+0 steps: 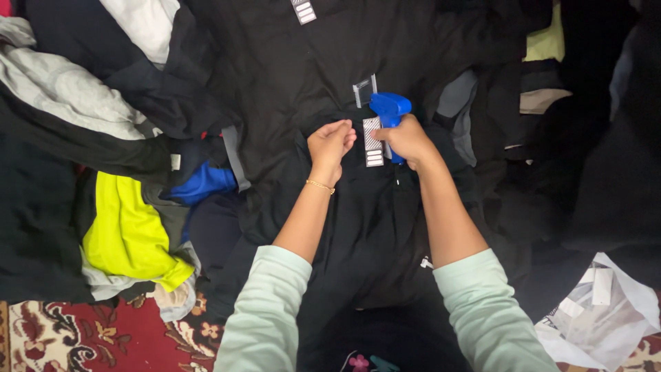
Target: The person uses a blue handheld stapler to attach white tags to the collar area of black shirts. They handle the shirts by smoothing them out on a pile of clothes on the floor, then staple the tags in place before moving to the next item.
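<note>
My right hand (408,140) grips a blue tagging gun (390,111), its nose pointing down toward a white paper tag (372,142) at the collar of a black garment (375,227) spread in front of me. My left hand (330,142) is closed, pinching the black fabric just left of that tag. A gold bracelet (320,185) sits on the left wrist. A second grey-and-white tag (365,90) lies on the cloth just above the gun. Both my sleeves are pale green.
Heaps of dark clothing surround me, with a neon-yellow garment (127,231), a blue one (203,182) and grey-white ones (65,89) at the left. A clear plastic bag holding tags (599,306) lies at the lower right. A red patterned carpet (89,337) shows at the bottom left.
</note>
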